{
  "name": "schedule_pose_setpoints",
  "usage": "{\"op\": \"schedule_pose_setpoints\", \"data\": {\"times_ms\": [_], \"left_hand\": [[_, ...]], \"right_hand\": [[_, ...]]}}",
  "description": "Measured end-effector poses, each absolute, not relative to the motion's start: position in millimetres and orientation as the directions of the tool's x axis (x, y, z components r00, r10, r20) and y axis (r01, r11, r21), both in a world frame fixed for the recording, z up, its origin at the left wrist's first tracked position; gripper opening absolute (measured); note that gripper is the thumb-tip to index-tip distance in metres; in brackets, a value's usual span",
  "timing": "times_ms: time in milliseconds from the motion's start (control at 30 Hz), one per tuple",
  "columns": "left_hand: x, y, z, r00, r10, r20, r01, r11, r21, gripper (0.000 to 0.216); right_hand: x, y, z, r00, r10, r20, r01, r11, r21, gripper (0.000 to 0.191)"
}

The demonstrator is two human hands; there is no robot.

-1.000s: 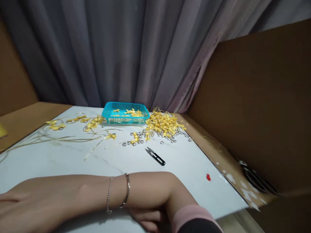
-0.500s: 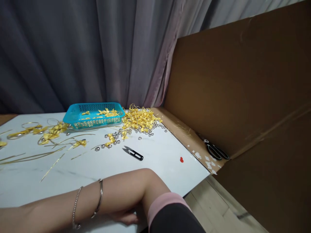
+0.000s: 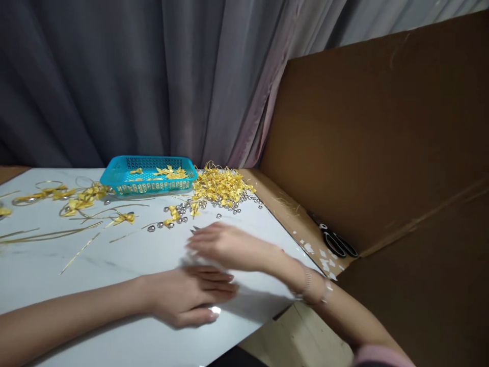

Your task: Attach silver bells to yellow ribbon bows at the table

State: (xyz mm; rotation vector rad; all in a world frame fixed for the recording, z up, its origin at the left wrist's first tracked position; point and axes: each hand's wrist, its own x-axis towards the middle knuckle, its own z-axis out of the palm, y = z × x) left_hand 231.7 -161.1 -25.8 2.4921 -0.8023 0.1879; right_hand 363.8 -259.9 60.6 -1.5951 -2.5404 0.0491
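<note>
My left hand (image 3: pixel 191 295) lies flat on the white table (image 3: pixel 95 280), fingers stretched out to the right, holding nothing. Just beyond it my right hand (image 3: pixel 225 245) reaches in from the right, smeared by motion, with its fingers stretched out low over the table. It covers the spot where the black thread snips lay; only a small metal tip (image 3: pixel 194 228) shows at its far edge. Silver beads (image 3: pixel 179 214) are scattered a little past the right hand.
A blue basket (image 3: pixel 114 178) with yellow bows stands at the back, a heap of yellow bows (image 3: pixel 221 184) beside it. Yellow ribbon strips (image 3: pixel 46 235) lie at the left. Black scissors (image 3: pixel 338 243) rest against the brown cardboard wall (image 3: pixel 382 127) on the right. Grey curtain behind.
My right arm, which lay crossed over the left, has swung round to the right, and its hand now covers the snips. My left hand has come out into view, flat on the table.
</note>
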Motion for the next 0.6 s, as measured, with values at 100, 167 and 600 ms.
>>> {"op": "schedule_pose_setpoints", "data": {"times_ms": [100, 167, 600], "left_hand": [[234.1, -161.5, -15.6, 0.793, -0.583, 0.177, -0.595, -0.68, 0.428, 0.05], [235.6, -161.9, -12.5, 0.803, -0.572, 0.166, -0.58, -0.685, 0.441, 0.052], [241.5, -161.5, -13.9, 0.819, -0.543, 0.183, -0.558, -0.682, 0.473, 0.05]], "right_hand": [[459.6, -315.7, 62.1, 0.287, 0.946, 0.15, 0.958, -0.284, -0.037, 0.02], [514.6, -342.6, 60.4, 0.456, 0.874, 0.169, 0.887, -0.462, -0.005, 0.026], [630.9, -306.3, 12.1, 0.663, 0.747, -0.046, 0.749, -0.661, 0.043, 0.024]]}}
